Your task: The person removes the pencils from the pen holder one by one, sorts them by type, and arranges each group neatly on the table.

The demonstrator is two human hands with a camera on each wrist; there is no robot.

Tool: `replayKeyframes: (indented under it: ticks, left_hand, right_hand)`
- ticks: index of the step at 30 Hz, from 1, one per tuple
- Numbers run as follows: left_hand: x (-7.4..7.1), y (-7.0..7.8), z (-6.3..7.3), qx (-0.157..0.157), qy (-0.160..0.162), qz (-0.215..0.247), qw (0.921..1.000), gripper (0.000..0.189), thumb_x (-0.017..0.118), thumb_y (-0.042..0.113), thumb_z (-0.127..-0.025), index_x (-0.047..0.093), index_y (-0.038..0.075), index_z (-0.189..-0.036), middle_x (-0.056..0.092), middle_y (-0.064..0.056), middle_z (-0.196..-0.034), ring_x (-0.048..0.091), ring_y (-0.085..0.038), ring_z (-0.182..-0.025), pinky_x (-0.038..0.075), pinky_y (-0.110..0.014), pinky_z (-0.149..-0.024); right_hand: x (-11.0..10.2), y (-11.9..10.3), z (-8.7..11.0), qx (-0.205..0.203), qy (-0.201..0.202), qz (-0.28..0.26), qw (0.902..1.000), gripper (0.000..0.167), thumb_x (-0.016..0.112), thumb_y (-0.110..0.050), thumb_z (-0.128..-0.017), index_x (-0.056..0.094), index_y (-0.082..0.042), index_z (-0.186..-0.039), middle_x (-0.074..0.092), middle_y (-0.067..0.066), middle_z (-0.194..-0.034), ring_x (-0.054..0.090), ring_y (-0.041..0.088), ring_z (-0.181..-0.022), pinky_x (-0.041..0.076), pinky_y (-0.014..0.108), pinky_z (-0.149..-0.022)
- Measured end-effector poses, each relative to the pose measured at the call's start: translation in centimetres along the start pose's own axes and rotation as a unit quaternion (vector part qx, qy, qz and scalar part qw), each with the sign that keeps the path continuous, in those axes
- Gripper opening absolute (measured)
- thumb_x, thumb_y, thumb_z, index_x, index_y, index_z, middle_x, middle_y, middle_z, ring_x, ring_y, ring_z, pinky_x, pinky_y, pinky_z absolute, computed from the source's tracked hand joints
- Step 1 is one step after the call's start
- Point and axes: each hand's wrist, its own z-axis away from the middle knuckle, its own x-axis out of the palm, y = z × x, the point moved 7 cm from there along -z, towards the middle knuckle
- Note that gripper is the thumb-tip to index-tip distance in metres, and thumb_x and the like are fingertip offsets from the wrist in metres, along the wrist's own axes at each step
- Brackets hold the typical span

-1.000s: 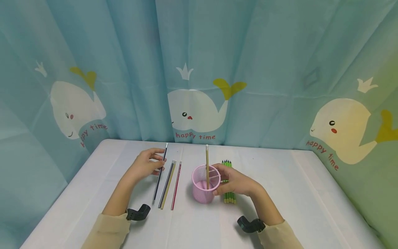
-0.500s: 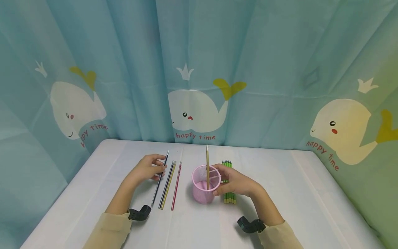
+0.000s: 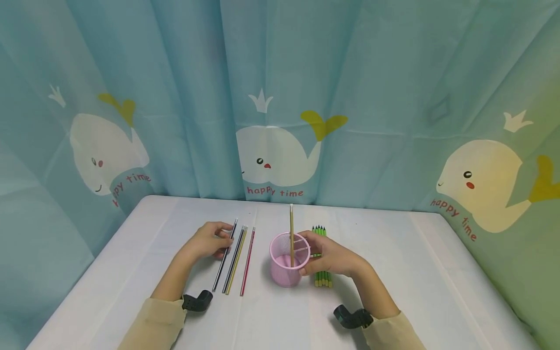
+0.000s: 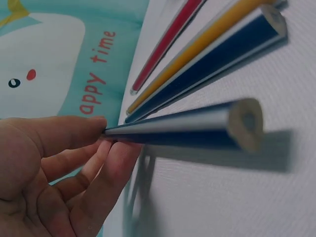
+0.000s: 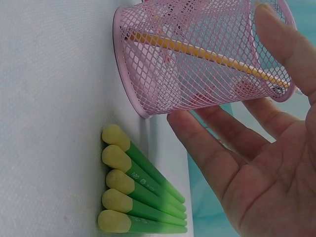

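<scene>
My left hand (image 3: 209, 241) pinches a dark blue and silver pencil (image 3: 222, 265) between thumb and fingers. In the left wrist view, that blue pencil (image 4: 187, 128) points its blunt end at the camera, and its shadow falls beside it. To its right lie another blue pencil (image 3: 234, 260) and a yellow pencil (image 3: 236, 262), side by side, then a red pencil (image 3: 247, 262). My right hand (image 3: 332, 253) grips a pink mesh pencil cup (image 3: 285, 278) from the right, thumb near the rim. Inside the upright cup leans a yellow pencil (image 3: 291, 223).
Several green pencils (image 3: 323, 278) with yellowish ends lie in a row behind and under the right hand, right of the cup. A white cloth (image 3: 402, 272) covers the table. At its back edge hangs a blue curtain (image 3: 385, 97) with whale prints.
My left hand has moved slightly toward me and lowered the blue pencil, bringing it nearly level with the row. The right hand and the cup have stayed put.
</scene>
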Motion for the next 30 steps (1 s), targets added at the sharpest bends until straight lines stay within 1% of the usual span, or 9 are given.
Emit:
replayKeyframes:
  ticks: [8, 12, 20, 26, 30]
  left_hand:
    - [0.29, -0.14, 0.18, -0.012, -0.001, -0.005, 0.9999, 0.044, 0.067, 0.001, -0.091, 0.056, -0.006, -0.132, 0.063, -0.012, -0.097, 0.061, -0.016, -0.065, 0.058, -0.032, -0.055]
    - [0.36, -0.13, 0.18, -0.012, 0.000, -0.010, 0.9999, 0.044, 0.068, 0.002, -0.091, 0.056, -0.006, -0.132, 0.062, -0.011, -0.095, 0.061, -0.016, -0.067, 0.058, -0.032, -0.055]
    - [0.59, -0.04, 0.18, -0.010, -0.016, 0.001, 0.9998, 0.044, 0.064, 0.002, -0.093, 0.053, -0.008, -0.134, 0.063, -0.012, -0.096, 0.064, -0.018, -0.074, 0.059, -0.031, -0.057]
    - [0.60, 0.08, 0.22, -0.013, -0.010, 0.002, 0.9999, 0.044, 0.064, 0.001, -0.092, 0.054, -0.007, -0.134, 0.064, -0.012, -0.096, 0.064, -0.018, -0.075, 0.059, -0.031, -0.057]
    - [0.35, 0.25, 0.24, -0.012, -0.001, 0.001, 0.9999, 0.043, 0.064, 0.003, -0.093, 0.054, -0.005, -0.135, 0.063, -0.012, -0.100, 0.064, -0.018, -0.075, 0.059, -0.032, -0.058]
  right_hand:
    - [-0.01, 0.07, -0.06, 0.001, 0.000, 0.001, 1.0000, 0.075, 0.081, -0.012, -0.079, 0.043, -0.005, -0.144, 0.057, 0.022, -0.135, 0.055, 0.036, -0.125, 0.050, 0.042, -0.100]
    - [-0.01, 0.05, -0.07, 0.001, -0.002, 0.000, 1.0000, 0.076, 0.081, -0.011, -0.079, 0.042, -0.005, -0.144, 0.057, 0.022, -0.136, 0.054, 0.036, -0.125, 0.050, 0.042, -0.100]
    - [-0.01, -0.02, -0.04, 0.001, -0.002, -0.002, 1.0000, 0.076, 0.080, -0.010, -0.079, 0.042, -0.004, -0.145, 0.057, 0.022, -0.136, 0.054, 0.035, -0.125, 0.050, 0.042, -0.101]
    - [0.01, 0.01, -0.02, 0.004, -0.003, -0.003, 1.0000, 0.076, 0.080, -0.010, -0.079, 0.042, -0.003, -0.144, 0.057, 0.023, -0.135, 0.054, 0.036, -0.125, 0.050, 0.041, -0.100]
    - [0.02, -0.06, -0.01, 0.003, -0.003, -0.003, 1.0000, 0.076, 0.081, -0.010, -0.079, 0.042, -0.002, -0.145, 0.056, 0.023, -0.135, 0.054, 0.036, -0.125, 0.050, 0.041, -0.100]
